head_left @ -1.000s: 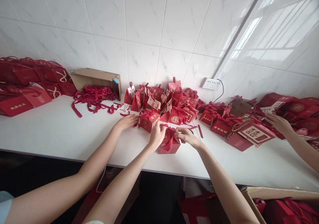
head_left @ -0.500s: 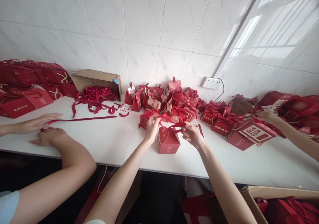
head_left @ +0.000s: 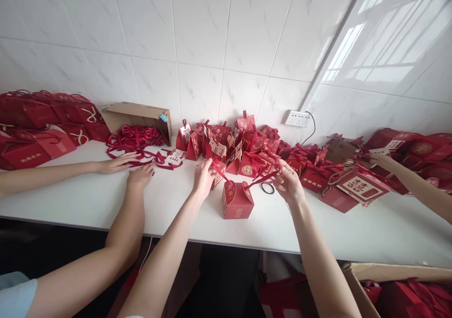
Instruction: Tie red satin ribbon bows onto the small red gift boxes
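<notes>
A small red gift box [head_left: 238,201] stands on the white table [head_left: 84,195] in front of me. A red ribbon [head_left: 259,178] runs from its top out to both sides. My left hand [head_left: 204,177] is closed on the ribbon's left end, just left of the box. My right hand [head_left: 289,183] is closed on the right end, pulled out to the right. A small black ring [head_left: 267,188] lies on the table between the box and my right hand.
Many finished red boxes [head_left: 243,143] crowd the back by the wall. A cardboard box [head_left: 136,116] with loose ribbons [head_left: 136,136] is at back left. Another person's two hands [head_left: 140,174] rest by those ribbons. A further person's arm [head_left: 409,181] reaches in at right.
My hands have drawn apart, pulling the ribbon ends outward from the box top. The person at left moved both hands from the table's left part to the ribbons by the cardboard box.
</notes>
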